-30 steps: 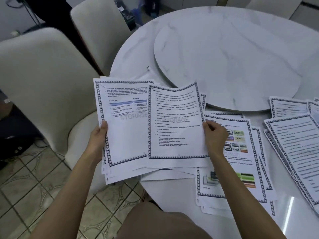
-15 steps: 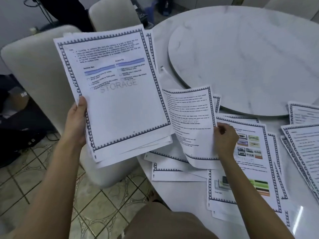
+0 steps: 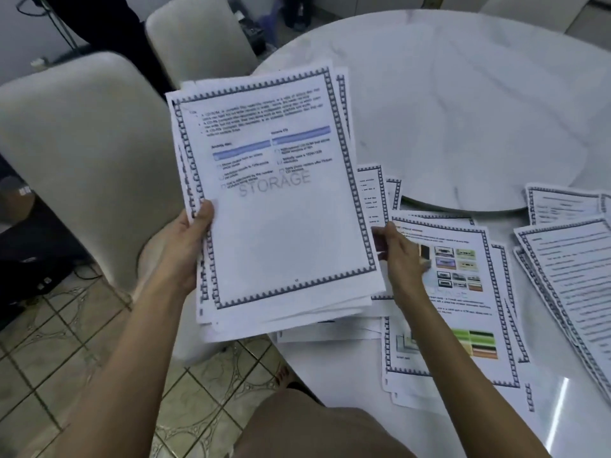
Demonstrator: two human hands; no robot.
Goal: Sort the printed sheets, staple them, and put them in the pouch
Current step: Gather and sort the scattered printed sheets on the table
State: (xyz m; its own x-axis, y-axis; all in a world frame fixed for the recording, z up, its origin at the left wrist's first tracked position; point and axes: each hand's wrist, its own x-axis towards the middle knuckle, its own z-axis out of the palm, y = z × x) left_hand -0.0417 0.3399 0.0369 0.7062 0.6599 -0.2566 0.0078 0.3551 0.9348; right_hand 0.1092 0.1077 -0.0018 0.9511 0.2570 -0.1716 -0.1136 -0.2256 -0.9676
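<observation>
Item 1: stack of printed sheets (image 3: 277, 206), held raised above the near-left edge of the surface (image 3: 463, 94). White pages with a dark sawtooth border. The top page carries bulleted text at its head, two blue-banded columns below, a grey "STORAGE" watermark across the middle, and a blank lower half. Edges of several pages fan out unevenly at the bottom and the upper right corner.

Item 2: left hand (image 3: 185, 249), gripping the stack at its lower left edge. The thumb lies on the top page; the other fingers are hidden behind the paper, closed on the stack.

Item 3: right hand (image 3: 401, 259), at the stack's right edge, low over the pile beside it. Fingers loosely extended. Whether they pinch a sheet cannot be told, as the tips are partly hidden by the stack.

Item 4: illustrated pile (image 3: 463, 292), lying flat on the surface just right of the held stack. Same border; the top page shows small colour pictures in a grid and green, black and orange bands lower down. More sheets spread out beneath it.

Item 5: text-only pile (image 3: 568, 269), at the right edge of view, fanned, apart from the illustrated pile.

Item 6: loose sheets (image 3: 377, 200), partly hidden behind the held stack, lying by the rim of the raised round turntable (image 3: 479, 143).

Item 7: two pale upholstered chairs (image 3: 82, 153), to the left, on tiled floor (image 3: 66, 342).
</observation>
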